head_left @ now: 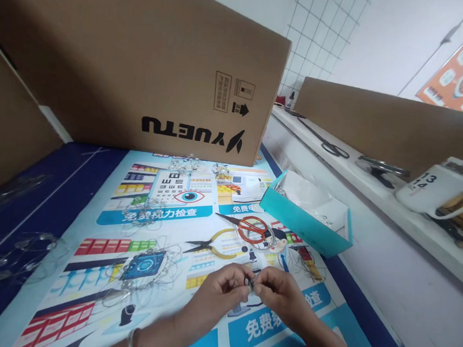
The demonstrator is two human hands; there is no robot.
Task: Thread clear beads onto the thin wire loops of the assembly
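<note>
Head view, as I saw it from my place in the room: the left hand (228, 285) and the right hand (276, 289) met low over the printed sheet (195, 227), with a small dark piece (250, 283) between their fingertips; thumb and fingers of each hand were pinched nearly together on this piece, and almost no gap remained; which hand carried more of it I could not tell, nor what exactly it was, because the fingers covered most.

My worry was for this pinch; so small a piece had little surface to hold, and if one hand loosened before the other was firm, it could slip and drop to the sheet, where the busy print would hide it. If the hands pulled unevenly, the piece could bend, I judged.

Just ahead of the hands lay the pliers (212, 246), and beyond them the scissors (240, 223); the scissors' handles were near a thin coil (269, 238), so a careless lift could catch it; on the left, the loose wire tangle (165, 275) could hook a sleeve or bracelet (133, 345); the open teal box (300, 221) stood tilted beside the ledge (359, 186), and an elbow could perhaps knock it.
</note>
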